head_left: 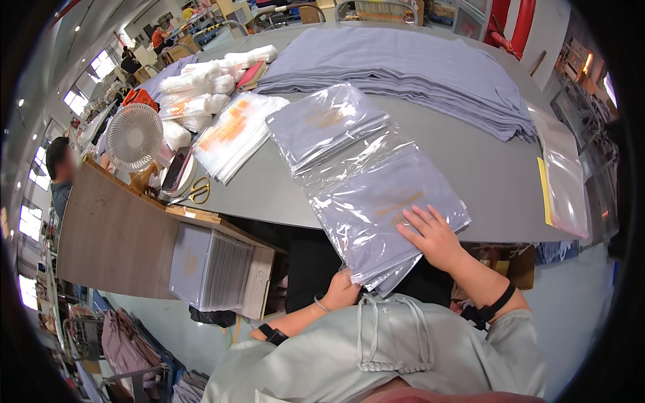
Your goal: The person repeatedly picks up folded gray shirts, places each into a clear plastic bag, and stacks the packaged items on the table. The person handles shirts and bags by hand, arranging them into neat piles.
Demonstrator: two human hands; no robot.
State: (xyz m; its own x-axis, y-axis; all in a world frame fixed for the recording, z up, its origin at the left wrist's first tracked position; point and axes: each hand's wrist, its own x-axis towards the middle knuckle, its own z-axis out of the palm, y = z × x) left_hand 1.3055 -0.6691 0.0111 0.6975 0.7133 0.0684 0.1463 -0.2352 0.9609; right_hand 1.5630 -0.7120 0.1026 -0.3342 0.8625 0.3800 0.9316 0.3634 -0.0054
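Note:
A clear plastic bag (376, 201) with folded grey-blue fabric inside lies across the table's front edge, its near end overhanging toward my lap. My right hand (437, 238) rests flat on the bag's right part, fingers spread. At the bag's lower left corner my left hand (341, 290) is closed on the edge; its fingertips are partly hidden. Just beyond lies another stack of bagged grey-blue fabric (329, 124), and the plastic between the two is crumpled and shiny. More bagged pieces show beneath the near bag's edge.
Layered grey-blue cloth (396, 64) spreads along the far side. To the left are white printed bags (235, 131), a white fan (135, 136), a phone (177, 169) and gold-handled scissors (199, 191). Clear plastic sheets (563, 168) hang at right. A wooden box (259, 282) holds bagged pieces.

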